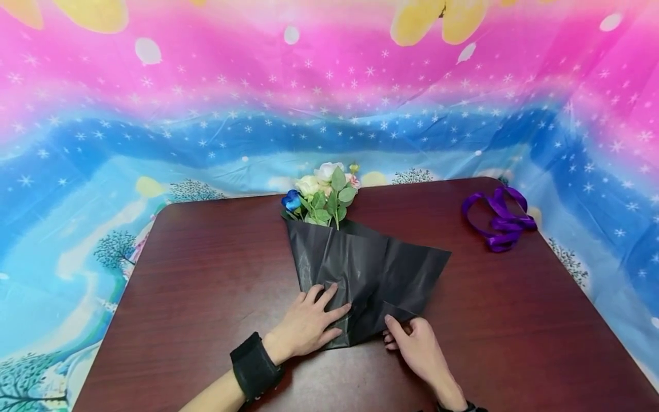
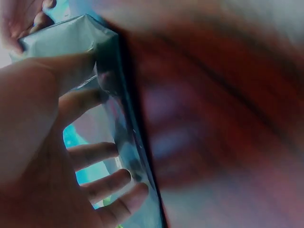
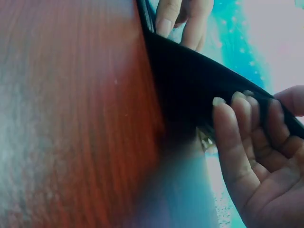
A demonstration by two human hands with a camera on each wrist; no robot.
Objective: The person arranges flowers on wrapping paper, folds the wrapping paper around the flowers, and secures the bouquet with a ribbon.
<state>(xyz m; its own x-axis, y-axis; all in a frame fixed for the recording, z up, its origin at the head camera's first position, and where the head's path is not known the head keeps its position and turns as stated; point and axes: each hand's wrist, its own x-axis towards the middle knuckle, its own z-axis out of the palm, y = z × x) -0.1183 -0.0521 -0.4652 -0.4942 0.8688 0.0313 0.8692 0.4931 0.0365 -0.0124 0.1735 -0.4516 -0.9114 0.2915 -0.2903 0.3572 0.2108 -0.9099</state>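
Pink and blue cloth (image 1: 231, 74) printed with snowflakes hangs behind and beside a dark red-brown tabletop (image 1: 216, 257). Around the middle of that tabletop, toward the near edge, lies a sheet of black paper (image 1: 355, 257), creased and folded round a bunch of flowers. A blue flower (image 1: 291, 200), white flowers (image 1: 328, 171) and green leaves (image 1: 347, 194) stick out past its far edge, while its right side flares into a wide corner.

Both hands are on the paper, a little apart from each other. The left hand (image 1: 309, 323) rests on the lower left part with fingers spread and nearly straight. The right hand (image 1: 416, 346) pinches the lower right edge between thumb and curled fingers, and there the paper lifts off the tabletop. A black band (image 1: 254, 366) circles the left wrist. Well apart, near the far right corner, lies a loose, looped purple ribbon (image 1: 496, 223).
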